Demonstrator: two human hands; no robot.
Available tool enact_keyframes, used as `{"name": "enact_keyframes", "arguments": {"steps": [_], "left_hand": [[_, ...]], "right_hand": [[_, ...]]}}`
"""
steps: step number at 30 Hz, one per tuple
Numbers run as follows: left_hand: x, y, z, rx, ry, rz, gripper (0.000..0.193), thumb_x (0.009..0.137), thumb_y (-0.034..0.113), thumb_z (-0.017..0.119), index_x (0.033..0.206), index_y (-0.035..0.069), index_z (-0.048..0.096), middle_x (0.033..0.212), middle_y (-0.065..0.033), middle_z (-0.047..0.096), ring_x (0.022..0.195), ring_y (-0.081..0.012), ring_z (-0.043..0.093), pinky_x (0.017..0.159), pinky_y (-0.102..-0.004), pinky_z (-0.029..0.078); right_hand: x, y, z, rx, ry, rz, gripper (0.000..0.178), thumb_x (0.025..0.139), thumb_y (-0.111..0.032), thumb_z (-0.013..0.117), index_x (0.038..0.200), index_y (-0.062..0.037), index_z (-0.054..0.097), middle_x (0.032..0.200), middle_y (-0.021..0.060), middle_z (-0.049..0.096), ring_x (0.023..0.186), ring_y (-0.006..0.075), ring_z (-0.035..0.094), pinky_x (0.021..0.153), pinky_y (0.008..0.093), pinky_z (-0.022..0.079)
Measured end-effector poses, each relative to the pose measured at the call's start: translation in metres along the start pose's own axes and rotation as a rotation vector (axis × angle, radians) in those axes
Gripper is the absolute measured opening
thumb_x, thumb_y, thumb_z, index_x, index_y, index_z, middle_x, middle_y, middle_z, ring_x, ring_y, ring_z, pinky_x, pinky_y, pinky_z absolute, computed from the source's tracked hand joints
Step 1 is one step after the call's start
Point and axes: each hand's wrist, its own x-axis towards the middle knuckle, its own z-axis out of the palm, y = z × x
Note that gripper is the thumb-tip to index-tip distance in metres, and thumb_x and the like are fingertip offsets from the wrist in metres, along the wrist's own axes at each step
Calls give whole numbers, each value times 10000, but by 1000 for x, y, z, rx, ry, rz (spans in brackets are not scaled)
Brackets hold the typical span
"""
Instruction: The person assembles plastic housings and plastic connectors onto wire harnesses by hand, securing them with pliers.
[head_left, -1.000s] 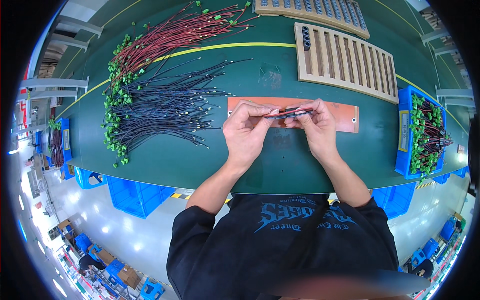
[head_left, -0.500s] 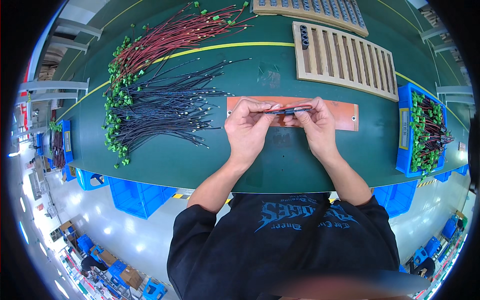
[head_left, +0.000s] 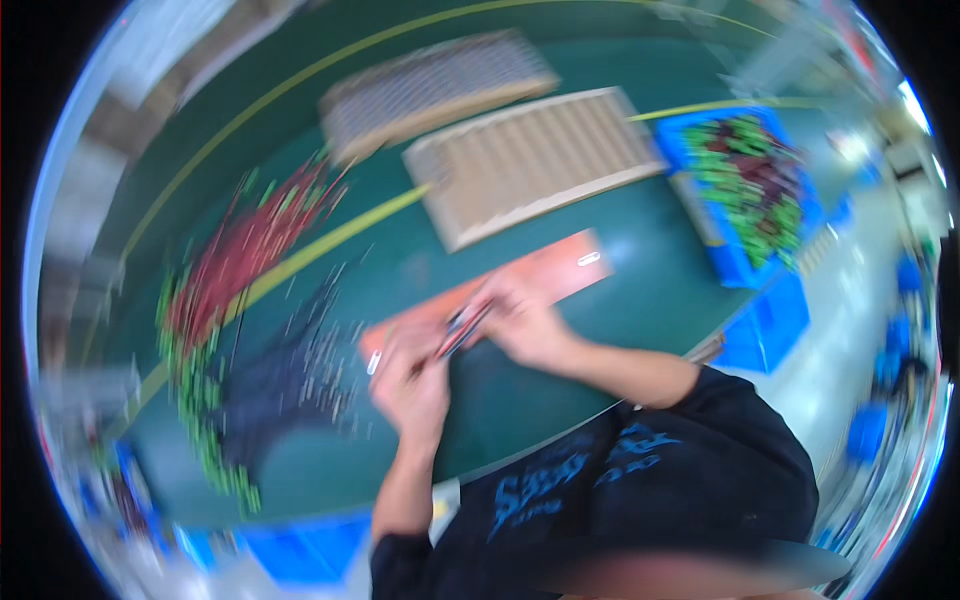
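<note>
Between my hands, over the orange-red strip [head_left: 570, 268] on the table, is a small bundle of red and black wires [head_left: 463, 329]. My left hand [head_left: 410, 385] is closed on its lower left end, fingers pinched. At the upper right end, my right hand [head_left: 522, 322] pinches the same bundle. Motion blur hides the bundle's details. Left of my hands lies a spread of black wires [head_left: 270, 390], with red wires [head_left: 250, 250] beyond it. Both groups carry green connectors [head_left: 205, 425] along their left ends.
A slotted wooden tray [head_left: 540, 160] lies beyond the strip, and a second tray [head_left: 440, 95] holding rows of grey parts is behind it. At the right table edge stands a blue bin [head_left: 700, 215] of wires with green connectors. Another blue bin [head_left: 770, 325] sits lower down, beside the table.
The whole view has swung round, so the table looks tilted and blurred. Both hands still hold the wire bundle, which now slants up to the right instead of lying nearly level.
</note>
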Motion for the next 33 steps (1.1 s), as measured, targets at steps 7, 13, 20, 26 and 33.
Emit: {"name": "enact_keyframes", "arguments": {"steps": [7,13,20,26,33], "left_hand": [[-9,7,-18,180,-201,60,118,808,-104,736,858,-36,654,910,-148,705,831,-217,682,716,-319,568],[-11,-3,-23,-75,-120,-53,146,800,-107,750,832,-24,633,947,-131,677,851,-165,638,701,-269,527],[9,-7,-13,-55,-188,-78,186,769,-128,772,776,-33,612,945,-132,654,789,-171,650,688,-279,571],[6,-4,-12,-213,-133,-193,189,787,-158,741,786,-41,592,960,-150,641,772,-161,653,685,-261,590],[0,-5,-25,-212,-201,-176,178,788,-139,751,813,-39,607,976,-165,650,838,-188,664,721,-281,588]], "right_hand": [[-16,-1,5,10,9,84,49,995,-5,579,1023,18,546,934,127,695,814,177,710,730,295,598],[-17,-1,15,53,29,76,57,987,-4,593,999,15,540,937,130,692,809,174,705,734,300,604],[-9,-2,1,30,-11,112,73,992,-7,589,1032,25,536,966,128,689,857,180,711,766,306,609],[-11,2,1,-22,-55,-64,122,996,-8,582,1099,30,527,1045,137,677,951,188,710,843,317,607],[-17,-5,2,16,-84,45,72,1002,-7,568,1050,40,541,1008,153,692,874,209,731,771,315,618]]}}
